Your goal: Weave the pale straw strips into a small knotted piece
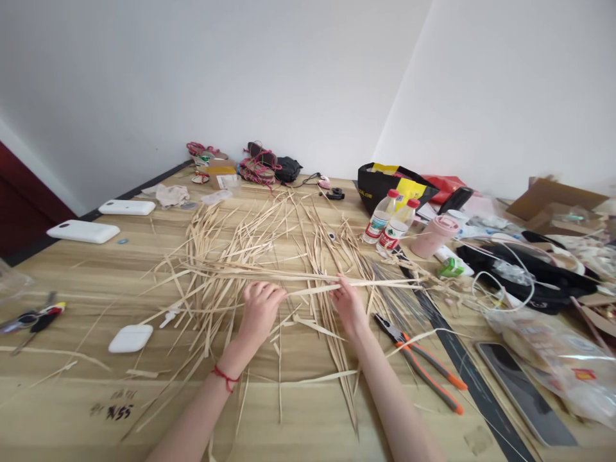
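Observation:
Pale, flat straw-like strips lie in a loose heap (250, 237) over the middle of the table. One long strip (310, 290) runs between my two hands, a little above the heap. My left hand (262, 307) is closed on its left end, the fingers curled with their backs toward me. Farther right, my right hand (347, 305) pinches the strip between thumb and fingers, and its end reaches on to the right. A red cord bracelet (225, 378) circles my left wrist. Pliers with orange-grey handles (418, 359) lie beside my right forearm.
Two water bottles (395, 226), a pink cup (436, 235) and a black bag (380, 186) stand at the back right. A phone (522, 391) lies at the right. White devices (84, 231) and a white case (131, 339) are at the left, with scissors (29, 319).

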Demonstrator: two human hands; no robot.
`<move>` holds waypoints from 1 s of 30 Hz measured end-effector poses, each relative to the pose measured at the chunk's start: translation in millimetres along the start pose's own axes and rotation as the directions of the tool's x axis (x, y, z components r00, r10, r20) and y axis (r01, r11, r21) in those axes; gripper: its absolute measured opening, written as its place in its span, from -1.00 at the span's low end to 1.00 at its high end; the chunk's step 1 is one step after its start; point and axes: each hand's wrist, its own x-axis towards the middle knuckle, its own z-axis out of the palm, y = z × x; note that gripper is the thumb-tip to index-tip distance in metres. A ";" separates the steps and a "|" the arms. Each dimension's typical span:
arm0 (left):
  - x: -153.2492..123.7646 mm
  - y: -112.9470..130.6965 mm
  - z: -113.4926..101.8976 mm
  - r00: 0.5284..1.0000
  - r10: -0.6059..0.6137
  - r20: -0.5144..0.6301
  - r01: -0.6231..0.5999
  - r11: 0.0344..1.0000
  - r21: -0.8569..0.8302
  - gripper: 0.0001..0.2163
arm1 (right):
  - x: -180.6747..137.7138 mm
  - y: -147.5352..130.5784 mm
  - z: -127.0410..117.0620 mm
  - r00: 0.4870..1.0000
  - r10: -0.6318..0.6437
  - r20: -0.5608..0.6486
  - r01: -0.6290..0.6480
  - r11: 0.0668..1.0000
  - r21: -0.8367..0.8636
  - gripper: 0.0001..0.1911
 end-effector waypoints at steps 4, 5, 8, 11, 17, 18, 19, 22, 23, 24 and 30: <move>-1.0 -2.5 2.3 1.000 0.023 0.011 -0.023 0.999 0.028 -0.86 | 1.7 -5.1 -2.4 1.000 0.000 0.000 0.000 0.999 0.035 -0.74; -1.1 -3.1 2.8 1.000 0.025 0.014 -0.026 0.999 0.028 -0.86 | 1.9 -6.1 -2.9 1.000 -0.002 0.001 0.001 0.999 0.048 -0.74; -1.1 -3.9 3.9 0.999 0.030 0.027 -0.030 0.999 0.021 -0.87 | 2.6 -8.5 -4.9 1.000 -0.003 0.002 0.003 0.995 0.097 -0.76; -1.0 -3.2 4.0 0.999 0.042 0.025 -0.043 0.998 0.041 -0.87 | 3.8 -11.4 -7.6 1.000 0.009 0.003 -0.010 0.989 0.145 -0.78; -1.6 2.0 1.4 0.995 0.091 0.027 -0.095 0.970 0.226 -0.83 | 8.0 -18.9 -16.3 0.995 0.068 0.068 -0.084 0.961 0.265 -0.72; -1.8 2.8 1.2 0.995 0.099 0.034 -0.104 0.963 0.248 -0.83 | 8.9 -19.6 -17.9 0.995 0.070 0.068 -0.086 0.956 0.280 -0.69; -2.0 3.4 1.2 0.994 0.106 0.038 -0.112 0.958 0.263 -0.83 | 9.8 -20.0 -19.3 0.996 0.069 0.065 -0.085 0.953 0.292 -0.66; -2.3 4.4 2.2 0.991 0.127 0.038 -0.132 0.951 0.279 -0.85 | 12.0 -20.7 -22.4 0.996 0.074 0.046 -0.084 0.947 0.310 -0.58; -2.4 4.4 2.6 0.991 0.131 0.035 -0.136 0.950 0.282 -0.86 | 12.6 -21.0 -23.0 0.996 0.078 0.040 -0.087 0.947 0.309 -0.56; -2.3 4.4 2.9 0.991 0.133 0.032 -0.137 0.948 0.286 -0.86 | 12.9 -21.4 -23.5 0.996 0.084 0.036 -0.091 0.947 0.307 -0.54; -1.0 3.7 0.3 0.993 0.117 0.022 -0.118 0.946 0.302 -0.86 | 12.7 -28.4 -27.7 0.998 0.054 0.041 -0.063 0.965 0.255 -0.45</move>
